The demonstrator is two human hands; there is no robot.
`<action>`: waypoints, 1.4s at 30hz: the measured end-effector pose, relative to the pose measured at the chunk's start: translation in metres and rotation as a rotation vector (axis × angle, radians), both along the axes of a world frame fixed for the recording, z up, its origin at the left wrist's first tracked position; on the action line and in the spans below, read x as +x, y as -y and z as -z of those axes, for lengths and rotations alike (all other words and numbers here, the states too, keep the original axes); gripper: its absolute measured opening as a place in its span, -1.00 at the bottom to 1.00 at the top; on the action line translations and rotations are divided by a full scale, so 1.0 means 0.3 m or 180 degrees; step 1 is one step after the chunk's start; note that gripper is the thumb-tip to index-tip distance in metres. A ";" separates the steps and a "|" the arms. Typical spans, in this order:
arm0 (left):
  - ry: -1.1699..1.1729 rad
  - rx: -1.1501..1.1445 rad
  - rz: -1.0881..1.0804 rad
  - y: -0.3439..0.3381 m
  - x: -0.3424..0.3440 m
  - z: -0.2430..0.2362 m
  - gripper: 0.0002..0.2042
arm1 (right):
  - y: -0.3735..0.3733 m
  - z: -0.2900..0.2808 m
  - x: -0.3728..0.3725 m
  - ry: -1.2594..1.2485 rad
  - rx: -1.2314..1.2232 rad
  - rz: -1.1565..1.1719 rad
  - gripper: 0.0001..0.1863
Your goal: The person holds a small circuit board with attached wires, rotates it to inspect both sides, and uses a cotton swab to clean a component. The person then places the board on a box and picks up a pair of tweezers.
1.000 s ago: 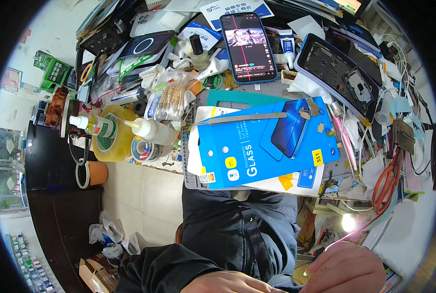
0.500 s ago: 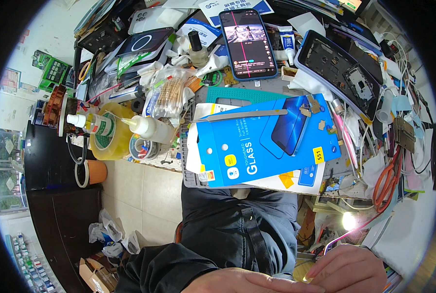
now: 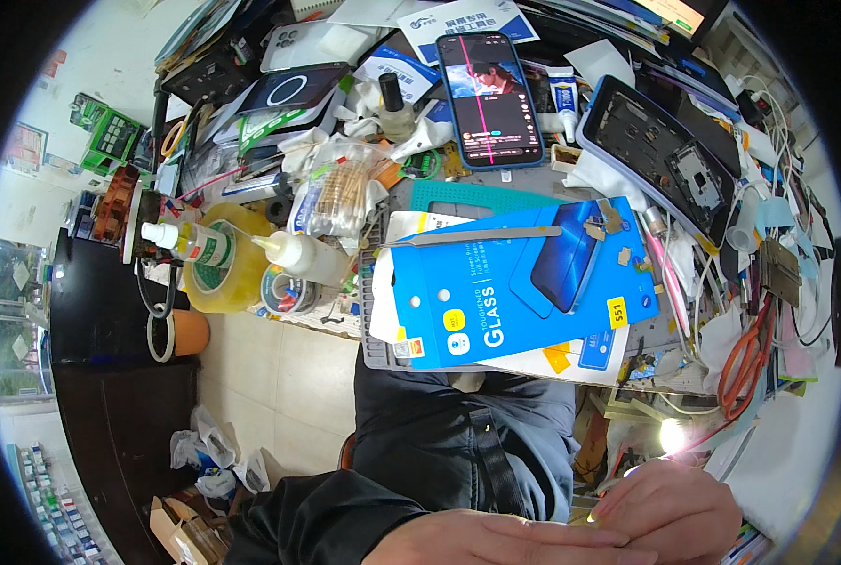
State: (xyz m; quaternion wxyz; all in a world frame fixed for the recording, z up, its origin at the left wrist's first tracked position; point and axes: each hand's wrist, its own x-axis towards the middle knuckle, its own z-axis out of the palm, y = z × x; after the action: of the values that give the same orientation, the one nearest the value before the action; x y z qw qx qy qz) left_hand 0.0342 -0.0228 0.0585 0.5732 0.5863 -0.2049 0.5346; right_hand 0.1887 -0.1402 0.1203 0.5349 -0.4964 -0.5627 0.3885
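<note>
Blue box flat on a cluttered bench, both hands below it, apart.
The left hand has its fingers together, overlapping the curled right hand; whether anything is clamped there, I cannot tell. Beyond the box lie an open phone shell and a lit phone; scissors sit rightward. Tweezers lie across the box top, in the way, with small metal bits near their right end.

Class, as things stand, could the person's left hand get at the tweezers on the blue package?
Probably yes: the tweezers lie uncovered on the blue package, and nothing seems to block the left hand from reaching forward.
</note>
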 end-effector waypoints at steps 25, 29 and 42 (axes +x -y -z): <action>-0.0320 -0.0110 -0.0822 0.027 0.005 -0.044 -0.69 | -0.019 0.014 0.038 0.0017 -0.0116 -0.0340 -0.69; -0.0986 -0.0029 0.0233 -0.044 -0.025 -0.057 -0.66 | -0.031 0.013 0.036 0.0151 -0.0283 -0.0364 -0.71; -0.2812 -0.0170 -0.1214 -0.078 -0.051 -0.077 -0.35 | -0.047 -0.030 -0.004 0.2256 0.0208 0.0574 -0.51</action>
State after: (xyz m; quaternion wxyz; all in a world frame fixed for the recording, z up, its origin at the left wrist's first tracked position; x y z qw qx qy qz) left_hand 0.0190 0.0005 0.0815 0.5119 0.7695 0.1831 0.3351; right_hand 0.1874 -0.1261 0.1294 0.3544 -0.6304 -0.6791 0.1254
